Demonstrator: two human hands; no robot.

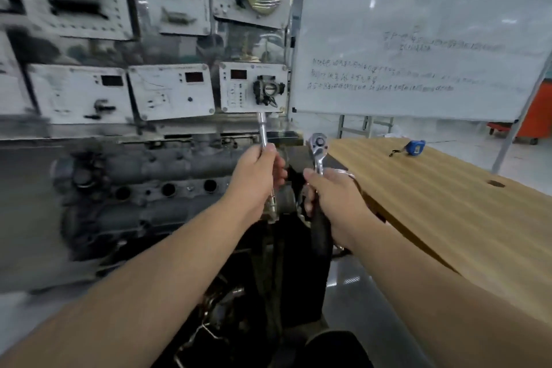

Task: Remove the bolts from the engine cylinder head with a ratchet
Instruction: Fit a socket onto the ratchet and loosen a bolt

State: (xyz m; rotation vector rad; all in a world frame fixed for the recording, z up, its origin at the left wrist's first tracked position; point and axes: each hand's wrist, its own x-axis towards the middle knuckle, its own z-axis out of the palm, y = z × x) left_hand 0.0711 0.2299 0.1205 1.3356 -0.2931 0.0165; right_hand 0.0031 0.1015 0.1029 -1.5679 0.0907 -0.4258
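Observation:
My left hand point(257, 170) grips a chrome extension bar point(263, 131) near its middle, held upright with a socket end showing below the hand. My right hand point(331, 197) grips the black handle of a ratchet point(318, 146), whose chrome head points up beside the bar. Bar and ratchet are apart, a short gap between them. The grey engine cylinder head point(143, 185) lies to the left and behind my hands, blurred, with several round holes along its side. I cannot make out bolts on it.
A wooden table point(448, 206) runs along the right, with a blue tape measure point(414, 148) on its far end. A whiteboard point(418, 39) stands behind it. Wall panels with instruments point(173, 89) sit behind the engine. Dark engine parts and a stand lie below my hands.

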